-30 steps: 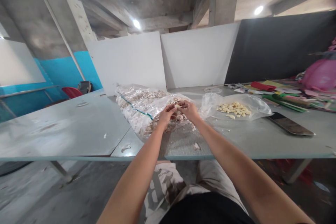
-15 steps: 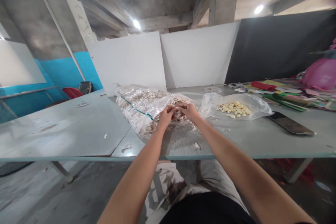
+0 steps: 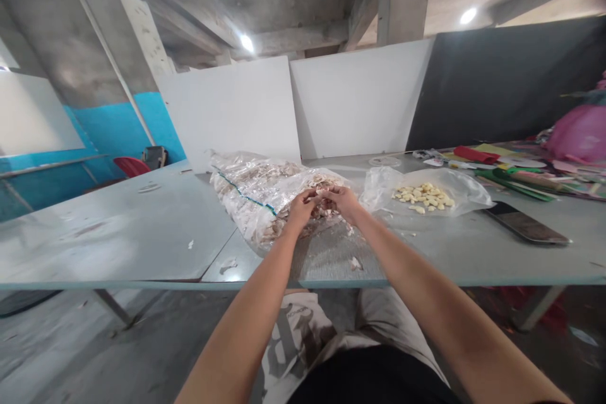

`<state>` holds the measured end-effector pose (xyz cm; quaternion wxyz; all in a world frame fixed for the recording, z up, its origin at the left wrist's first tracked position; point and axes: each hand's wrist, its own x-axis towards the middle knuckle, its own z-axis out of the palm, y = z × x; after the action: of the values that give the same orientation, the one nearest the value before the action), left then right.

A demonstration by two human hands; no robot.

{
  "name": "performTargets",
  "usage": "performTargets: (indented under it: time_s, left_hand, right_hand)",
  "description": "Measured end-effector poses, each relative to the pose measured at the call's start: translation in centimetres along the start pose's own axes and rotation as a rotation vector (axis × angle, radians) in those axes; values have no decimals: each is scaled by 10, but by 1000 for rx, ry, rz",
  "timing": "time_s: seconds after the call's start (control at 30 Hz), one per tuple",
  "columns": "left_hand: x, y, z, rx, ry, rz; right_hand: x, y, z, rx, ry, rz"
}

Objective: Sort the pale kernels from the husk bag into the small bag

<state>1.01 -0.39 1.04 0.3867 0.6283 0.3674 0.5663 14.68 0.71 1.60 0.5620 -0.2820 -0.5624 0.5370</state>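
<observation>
A large clear plastic bag (image 3: 255, 186) full of pale, papery flakes lies on the grey table (image 3: 156, 227), its opening towards me. Over that opening, my left hand (image 3: 302, 207) and my right hand (image 3: 343, 201) meet with fingertips pinched around a small pale piece, too small to name. Both hands have bent, closed fingers. To their right, several cream-coloured cloves (image 3: 423, 196) rest on a flattened clear bag (image 3: 466, 189). A few loose flakes (image 3: 356, 263) lie near the table's front edge.
A black phone (image 3: 528, 224) lies right of the cloves. Further right are coloured paper sheets (image 3: 521, 183), a red roll (image 3: 476, 154) and a pink bag (image 3: 580, 132). White panels (image 3: 355, 101) and a dark panel (image 3: 502, 85) stand behind the table.
The fingers of both hands have shifted slightly around the small piece, and the right hand's fingers look a little more raised. Bags, cloves and phone have stayed in place.
</observation>
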Motion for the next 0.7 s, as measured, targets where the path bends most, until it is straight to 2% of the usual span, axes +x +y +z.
performTargets:
  time_s: [0.13,0.27,0.37,0.47,0.57,0.7]
  left_hand:
    - [0,-2,-1,-12,67,10]
    - [-1,-3,-1,-54,68,-7]
    - [0,-2,0,-89,39,-32]
    - [2,-3,0,-108,59,-48]
    - [4,-5,0,-98,72,-34]
    - [5,-9,-2,-17,64,-5]
  right_hand:
    - [-1,-1,-1,-14,-23,41]
    - [-3,-2,0,-87,-30,63]
    - [0,0,0,-199,32,-5]
    - [4,4,-2,-273,99,-101]
    - [5,3,-4,-338,104,-146]
    - [-1,-5,-4,-575,72,-196]
